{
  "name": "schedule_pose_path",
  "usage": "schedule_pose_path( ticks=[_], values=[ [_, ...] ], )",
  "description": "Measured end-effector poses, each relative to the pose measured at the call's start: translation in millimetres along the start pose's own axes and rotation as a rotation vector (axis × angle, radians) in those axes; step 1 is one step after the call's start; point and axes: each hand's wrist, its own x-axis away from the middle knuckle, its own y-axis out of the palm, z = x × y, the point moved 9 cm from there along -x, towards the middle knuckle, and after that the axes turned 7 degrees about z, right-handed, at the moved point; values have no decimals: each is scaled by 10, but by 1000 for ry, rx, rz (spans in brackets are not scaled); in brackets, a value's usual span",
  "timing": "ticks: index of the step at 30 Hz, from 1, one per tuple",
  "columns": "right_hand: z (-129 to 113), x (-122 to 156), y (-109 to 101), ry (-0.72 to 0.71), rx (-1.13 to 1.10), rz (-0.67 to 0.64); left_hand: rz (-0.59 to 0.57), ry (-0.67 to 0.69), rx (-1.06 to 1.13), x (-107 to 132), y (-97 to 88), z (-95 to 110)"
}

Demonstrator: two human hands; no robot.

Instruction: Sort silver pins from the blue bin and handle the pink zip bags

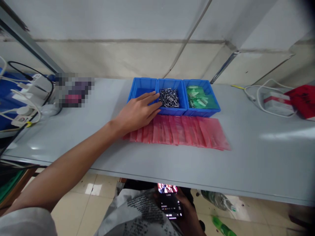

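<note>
My left hand [137,113] lies palm down with its fingers spread over the blue divided bin [172,111], and its fingertips reach the middle compartment. That compartment holds a heap of small metal pins [169,97]. The hand's fingers hold nothing that I can see. Green packets [198,97] fill the right compartment. A row of overlapping pink plastic bags [177,131] lies in front of the bin, just below my palm. Below the table edge, my right hand [188,209] is shut on a smartphone [170,205] with a lit screen.
The grey workbench [246,157] runs across the view. At its left stand a power strip with white chargers [31,93] and tangled cables. At the right lie a white box [278,103], a red bag [302,100] and a white cable [261,95].
</note>
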Motion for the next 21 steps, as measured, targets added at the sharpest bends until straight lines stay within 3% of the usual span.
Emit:
schedule_pose_path(
  ticks=[4,10,15,21],
  values=[
    [15,-9,-46,2,75,32,26,23,-22,1,-17,16],
    [96,-37,-316,-17,78,267,1,-2,28,-1,3,4],
    [115,-23,-370,-48,69,302,3,5,1,6,0,16],
    [44,60,-435,-89,-56,254,12,29,-44,8,-19,42]
  ],
)
